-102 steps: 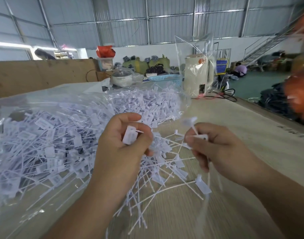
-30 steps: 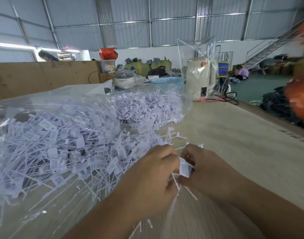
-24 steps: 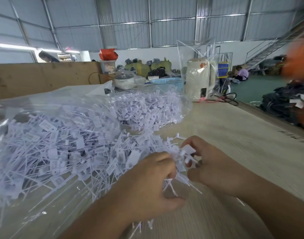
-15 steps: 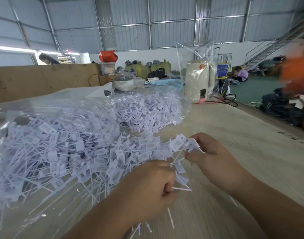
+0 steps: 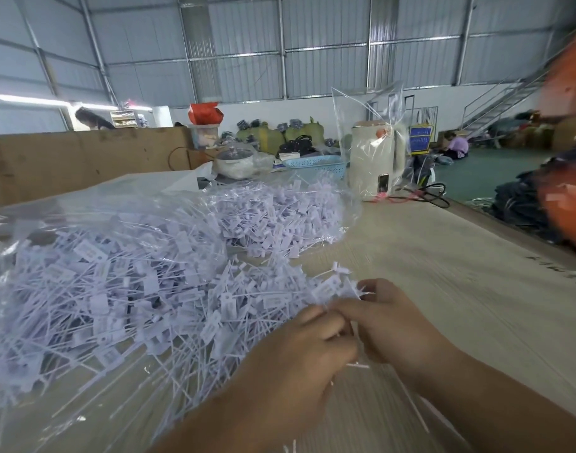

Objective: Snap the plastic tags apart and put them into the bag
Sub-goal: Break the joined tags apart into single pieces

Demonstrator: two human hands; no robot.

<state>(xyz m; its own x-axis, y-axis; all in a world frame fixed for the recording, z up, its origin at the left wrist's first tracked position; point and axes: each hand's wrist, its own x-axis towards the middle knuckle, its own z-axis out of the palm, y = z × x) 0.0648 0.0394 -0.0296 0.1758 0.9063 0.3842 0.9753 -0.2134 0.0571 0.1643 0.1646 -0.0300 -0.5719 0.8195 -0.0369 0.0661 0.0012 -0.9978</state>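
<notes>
Thin white matt plastic tags (image 5: 155, 289) lie heaped in a glossy, crinkled clear plastic bag (image 5: 348, 220). The pale wooden tabletop (image 5: 443, 289) shows fine straight grain.

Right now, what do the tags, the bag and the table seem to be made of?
Tags: white plastic, matte; thin, stiff tails. Bag: clear plastic film, glossy; it wrinkles and glints. Table: probably wood or laminate, pale and dull, with fine grain lines.

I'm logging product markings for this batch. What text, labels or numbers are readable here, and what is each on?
Nothing is legible.
Plastic tags: faint printed marks, too small and blurred to read.
Blue sign behind the kettle: yellow lettering, unreadable.
Dark writing at the table's right edge: blurred and cut off.
</notes>
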